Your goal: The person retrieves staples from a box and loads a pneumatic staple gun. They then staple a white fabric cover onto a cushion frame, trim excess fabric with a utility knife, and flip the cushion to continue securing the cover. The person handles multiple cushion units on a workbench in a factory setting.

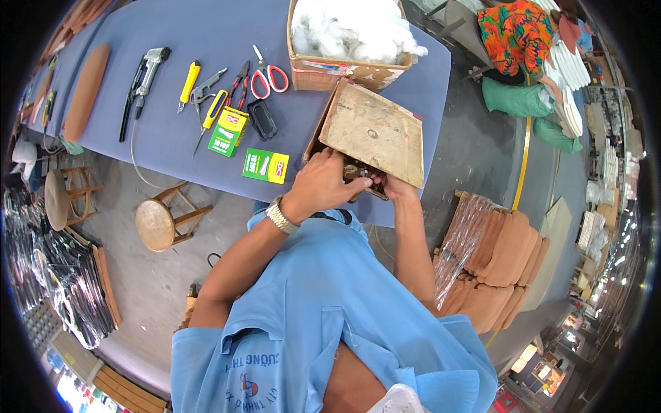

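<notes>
A small cardboard box (372,131) sits by the blue table's (206,41) near right corner. The left hand (320,180) reaches inside, the right hand (397,187) under its flap; whether their hidden fingers grasp anything, one cannot tell. A stool (155,224) stands on grey floor (158,289) off the near edge.

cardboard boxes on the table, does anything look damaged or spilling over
Yes. The smaller box looks worn, its top stained and slanting. The larger carton looks overfull: white stuffing bulges above its rim and pokes past its right edge.
</notes>
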### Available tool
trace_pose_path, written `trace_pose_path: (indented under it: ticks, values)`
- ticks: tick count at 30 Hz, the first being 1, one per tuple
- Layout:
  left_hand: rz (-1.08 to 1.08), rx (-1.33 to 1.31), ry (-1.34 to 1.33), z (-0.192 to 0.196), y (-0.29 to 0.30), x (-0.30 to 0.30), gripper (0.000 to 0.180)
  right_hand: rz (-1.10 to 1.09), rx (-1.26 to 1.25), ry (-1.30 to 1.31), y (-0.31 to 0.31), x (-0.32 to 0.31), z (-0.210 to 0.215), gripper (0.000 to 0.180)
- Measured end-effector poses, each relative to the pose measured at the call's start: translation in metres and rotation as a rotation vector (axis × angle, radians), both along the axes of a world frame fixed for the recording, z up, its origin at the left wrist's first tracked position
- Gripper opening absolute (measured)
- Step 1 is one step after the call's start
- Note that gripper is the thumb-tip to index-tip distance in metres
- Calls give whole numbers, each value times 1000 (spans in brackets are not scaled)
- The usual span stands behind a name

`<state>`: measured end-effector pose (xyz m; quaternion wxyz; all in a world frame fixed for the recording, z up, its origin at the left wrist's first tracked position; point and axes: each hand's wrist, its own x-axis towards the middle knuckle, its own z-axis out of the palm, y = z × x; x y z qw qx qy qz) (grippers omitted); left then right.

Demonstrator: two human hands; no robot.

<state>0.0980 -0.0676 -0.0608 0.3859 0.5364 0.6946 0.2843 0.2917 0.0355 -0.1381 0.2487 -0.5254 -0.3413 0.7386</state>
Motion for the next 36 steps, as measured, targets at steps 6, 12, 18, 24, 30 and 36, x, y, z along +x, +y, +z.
trace_pose_path:
  ticks: [6, 12, 18, 24, 30, 36]
  values:
    - [-232, 30, 172, 6, 26, 12, 80, 52, 8, 49, 9, 5, 11, 21]
    - [-265, -75, 300, 14, 41, 18, 73, 231, 252, -283, 32, 18, 43, 26]
    - [-459, -214, 604, 24, 65, 36, 69, 136, 428, -350, 38, 17, 105, 37]
    - [-348, 85, 995, -30, 65, 58, 65, 94, 462, -186, 38, 22, 123, 37]
    - [-417, -20, 907, -39, 81, 72, 59, 113, 499, -140, 35, 20, 130, 38]
    - [-285, -16, 924, -65, 81, 80, 60, 136, 503, -112, 32, 23, 121, 38]
